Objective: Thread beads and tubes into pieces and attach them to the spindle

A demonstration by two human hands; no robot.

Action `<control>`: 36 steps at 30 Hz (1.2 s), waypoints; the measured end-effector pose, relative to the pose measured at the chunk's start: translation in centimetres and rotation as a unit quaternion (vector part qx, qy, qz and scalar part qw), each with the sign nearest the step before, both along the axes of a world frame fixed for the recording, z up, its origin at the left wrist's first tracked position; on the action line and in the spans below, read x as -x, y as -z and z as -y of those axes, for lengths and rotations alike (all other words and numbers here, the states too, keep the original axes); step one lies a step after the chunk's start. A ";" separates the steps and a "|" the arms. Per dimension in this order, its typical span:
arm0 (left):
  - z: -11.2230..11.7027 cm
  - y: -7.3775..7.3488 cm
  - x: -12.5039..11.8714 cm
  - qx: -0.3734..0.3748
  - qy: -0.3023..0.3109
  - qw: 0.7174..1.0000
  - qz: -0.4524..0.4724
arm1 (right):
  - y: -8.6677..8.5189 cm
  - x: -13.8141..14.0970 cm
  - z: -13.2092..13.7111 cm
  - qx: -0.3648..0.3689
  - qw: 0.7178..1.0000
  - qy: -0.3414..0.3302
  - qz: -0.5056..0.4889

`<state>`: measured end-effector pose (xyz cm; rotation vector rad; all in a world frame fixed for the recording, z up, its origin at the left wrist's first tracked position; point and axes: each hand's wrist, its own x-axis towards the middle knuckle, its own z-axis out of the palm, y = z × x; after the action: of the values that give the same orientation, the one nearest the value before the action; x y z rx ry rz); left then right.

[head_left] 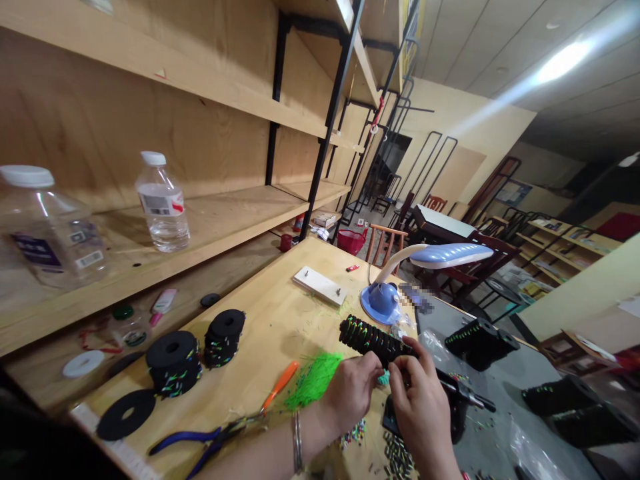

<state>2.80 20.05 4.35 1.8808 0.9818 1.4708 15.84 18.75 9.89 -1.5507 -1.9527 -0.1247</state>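
Observation:
A ridged black roll of stacked foam discs (373,337), dotted with green and yellow bits, lies sideways on a black spindle stand (457,397). My left hand (353,387) is at its near side, thumb and fingertips pinched together. My right hand (420,393) is close beside it, its fingers bent in against the roll's right end. Whatever small thing is between the fingertips is hidden. Left of the hands is a bunch of bright green bristles (315,379). Small coloured beads (354,435) and short metal-looking pieces (397,457) lie scattered below them.
Blue-handled pliers (193,437) and an orange-handled tool (281,383) lie at left, near black disc stacks (173,363). A blue desk lamp (383,301) stands beyond the roll, right of a white board (320,285). More black rolls (483,343) lie on the grey table at right.

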 end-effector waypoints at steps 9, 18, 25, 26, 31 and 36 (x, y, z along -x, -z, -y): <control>0.1 0.0 0.1 -0.010 -0.003 1.000 -0.001 | -0.1 0.0 0.1 -0.009 1.000 0.007 0.018; 0.0 0.2 -0.1 -0.004 0.001 1.000 0.003 | -0.2 0.3 0.2 -0.008 0.999 0.021 0.038; -0.1 0.3 -0.1 0.005 -0.006 1.000 0.002 | -0.1 0.5 0.2 -0.020 0.998 0.034 0.054; -0.1 0.2 -0.1 0.006 -0.006 1.000 0.002 | -0.1 0.5 0.2 -0.022 0.998 0.033 0.056; -0.1 0.1 0.0 0.007 -0.005 1.000 0.008 | 0.2 0.5 0.1 -0.028 0.997 0.034 0.065; -0.1 0.2 -0.1 0.003 -0.010 1.000 0.007 | 0.3 0.6 0.0 -0.023 0.997 0.033 0.068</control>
<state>2.86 20.16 4.15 1.8591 1.0007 1.4877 15.25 18.78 9.60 -1.6137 -1.9887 -0.3070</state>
